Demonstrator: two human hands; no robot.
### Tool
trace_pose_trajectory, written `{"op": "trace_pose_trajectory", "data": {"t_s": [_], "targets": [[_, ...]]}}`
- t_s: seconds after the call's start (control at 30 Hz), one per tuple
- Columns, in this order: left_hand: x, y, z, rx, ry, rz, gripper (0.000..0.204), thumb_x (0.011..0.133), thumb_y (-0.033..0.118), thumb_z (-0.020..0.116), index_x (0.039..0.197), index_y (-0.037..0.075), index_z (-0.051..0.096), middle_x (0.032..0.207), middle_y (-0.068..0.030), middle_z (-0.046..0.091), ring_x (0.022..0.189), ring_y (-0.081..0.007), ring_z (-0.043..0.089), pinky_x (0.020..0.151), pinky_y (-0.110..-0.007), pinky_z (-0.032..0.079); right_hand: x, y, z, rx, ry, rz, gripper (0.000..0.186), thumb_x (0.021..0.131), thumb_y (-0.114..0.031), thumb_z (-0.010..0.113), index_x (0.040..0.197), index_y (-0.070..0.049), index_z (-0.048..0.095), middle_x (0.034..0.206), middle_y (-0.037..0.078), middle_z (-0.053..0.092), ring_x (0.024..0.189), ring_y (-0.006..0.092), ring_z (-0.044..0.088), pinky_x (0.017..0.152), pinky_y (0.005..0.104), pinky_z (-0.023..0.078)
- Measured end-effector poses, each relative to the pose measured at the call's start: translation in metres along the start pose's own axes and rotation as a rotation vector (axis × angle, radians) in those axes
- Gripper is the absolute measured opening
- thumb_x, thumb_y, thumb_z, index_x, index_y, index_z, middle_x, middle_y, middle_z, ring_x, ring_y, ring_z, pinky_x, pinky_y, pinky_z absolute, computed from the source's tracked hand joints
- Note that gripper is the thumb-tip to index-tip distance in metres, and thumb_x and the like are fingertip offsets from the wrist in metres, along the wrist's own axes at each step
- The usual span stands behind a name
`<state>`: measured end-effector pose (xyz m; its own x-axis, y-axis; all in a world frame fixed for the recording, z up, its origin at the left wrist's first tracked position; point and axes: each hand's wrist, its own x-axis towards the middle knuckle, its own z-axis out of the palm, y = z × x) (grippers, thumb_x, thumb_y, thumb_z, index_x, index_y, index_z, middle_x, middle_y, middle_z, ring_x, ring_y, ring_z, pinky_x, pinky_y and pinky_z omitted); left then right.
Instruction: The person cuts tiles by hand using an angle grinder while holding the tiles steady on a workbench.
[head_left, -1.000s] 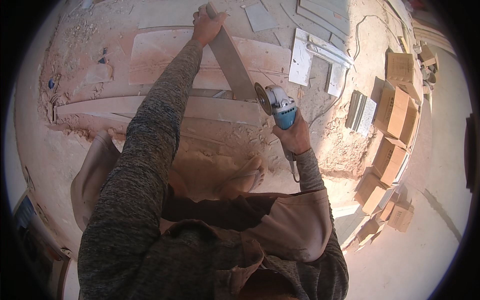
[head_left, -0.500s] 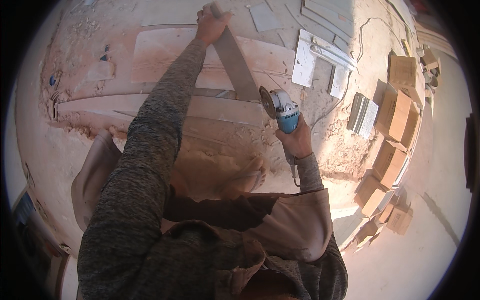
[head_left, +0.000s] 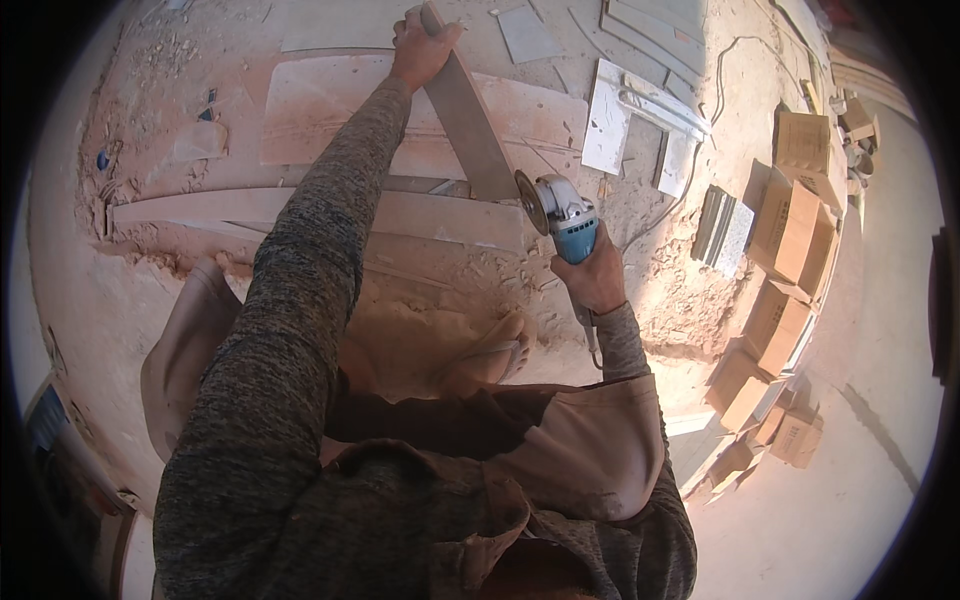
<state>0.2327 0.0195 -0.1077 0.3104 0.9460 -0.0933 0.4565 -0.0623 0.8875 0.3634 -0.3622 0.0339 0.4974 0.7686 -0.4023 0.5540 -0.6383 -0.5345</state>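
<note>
Near the top of the head view, my left hand (head_left: 422, 52) grips the upper end of a long grey-brown strip (head_left: 465, 128), which slants down to the right over pale board pieces (head_left: 330, 115). My right hand (head_left: 597, 272) is closed round the blue and silver angle grinder (head_left: 574, 232). Its disc (head_left: 533, 203) is beside the lower end of the strip; whether they touch I cannot tell. A long pale offcut (head_left: 420, 222) lies below the strip, nearer my bare foot (head_left: 500, 350).
Cardboard boxes (head_left: 785, 235) line the right side of the dusty floor. White cut pieces (head_left: 605, 115), stacked speckled slabs (head_left: 723, 228), loose sheets (head_left: 530, 35) and a looping cable (head_left: 718, 70) lie right and ahead. Rubble and dust (head_left: 160, 50) cover the upper left.
The view has shifted slightly, moving hands, strip, grinder and surroundings together in the picture. Both hands keep their holds, and the grinder stays beside the strip's lower end.
</note>
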Motion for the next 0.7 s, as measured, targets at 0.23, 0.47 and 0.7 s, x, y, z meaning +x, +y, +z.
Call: {"op": "trace_pose_trajectory", "data": {"t_s": [0.23, 0.47, 0.7], "targets": [[-0.002, -0.001, 0.0, 0.009, 0.008, 0.008, 0.092, 0.086, 0.054, 0.071, 0.152, -0.001, 0.036, 0.143, -0.0297, 0.042, 0.122, -0.0468, 0.059, 0.104, -0.048, 0.051, 0.002, -0.003, 0.0, 0.004, -0.001, 0.0, 0.058, 0.07, -0.025, 0.079, 0.114, 0.003, 0.054, 0.09, 0.029, 0.071, 0.084, 0.0477, 0.071, 0.076, 0.0516, 0.057], [0.003, -0.009, -0.001, -0.021, 0.0, 0.026, 0.092, 0.086, 0.053, 0.072, 0.151, -0.001, 0.036, 0.143, -0.0293, 0.042, 0.122, -0.0466, 0.059, 0.104, -0.048, 0.051, 0.002, -0.004, 0.001, 0.022, 0.0, 0.001, 0.059, 0.07, -0.025, 0.079, 0.115, 0.003, 0.055, 0.09, 0.029, 0.071, 0.085, 0.0472, 0.071, 0.076, 0.0512, 0.057], [-0.002, -0.002, 0.002, 0.022, 0.054, 0.055, 0.091, 0.087, 0.053, 0.072, 0.152, -0.001, 0.037, 0.143, -0.0288, 0.043, 0.122, -0.0463, 0.06, 0.104, -0.048, 0.051, 0.003, -0.004, 0.001, 0.015, 0.001, -0.004, 0.059, 0.069, -0.025, 0.079, 0.114, 0.004, 0.055, 0.09, 0.029, 0.071, 0.085, 0.0472, 0.071, 0.076, 0.0513, 0.057]]}}
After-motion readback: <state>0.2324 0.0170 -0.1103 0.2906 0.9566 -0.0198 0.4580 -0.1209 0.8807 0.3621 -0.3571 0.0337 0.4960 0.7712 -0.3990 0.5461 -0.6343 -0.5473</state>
